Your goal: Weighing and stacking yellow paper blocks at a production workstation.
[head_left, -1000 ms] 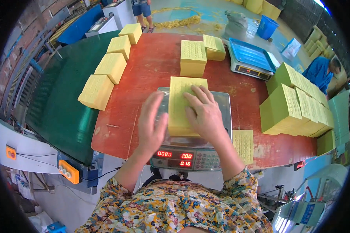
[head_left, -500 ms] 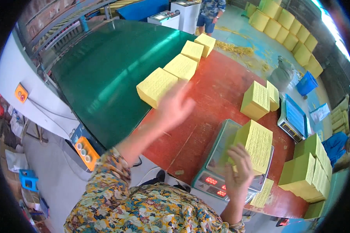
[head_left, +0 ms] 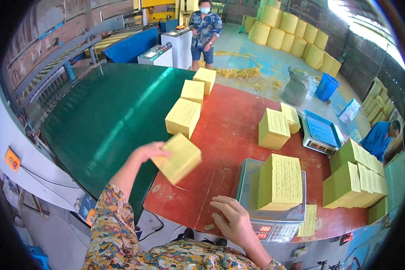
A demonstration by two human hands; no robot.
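Observation:
My left hand point(head_left: 154, 152) grips a yellow paper stack point(head_left: 180, 159) by its left side, tilted above the border of the green belt point(head_left: 99, 121) and the red table point(head_left: 229, 112). Nothing is in my right hand point(head_left: 231, 220), its fingers apart over the red table, left of the digital scale point(head_left: 245, 191). One block-shaped stack of yellow paper point(head_left: 280, 182), with a wavy pattern on its face, stands on the scale's plate. Beyond my left hand, three more stacks line the belt's right edge, the nearest being a yellow block point(head_left: 183, 116).
Two yellow stacks point(head_left: 273, 128) stand farther right, beside a second scale with a blue tray point(head_left: 321, 128). More stacks point(head_left: 353, 180) crowd the right end. A flat yellow sheet point(head_left: 308, 220) lies by the near scale. One person point(head_left: 204, 33) stands beyond the belt, another point(head_left: 377, 139) at far right.
My left hand has taken the nearest stack from the row and brought it nearer. My right hand has left the stack on the scale and moved left. The view has shifted.

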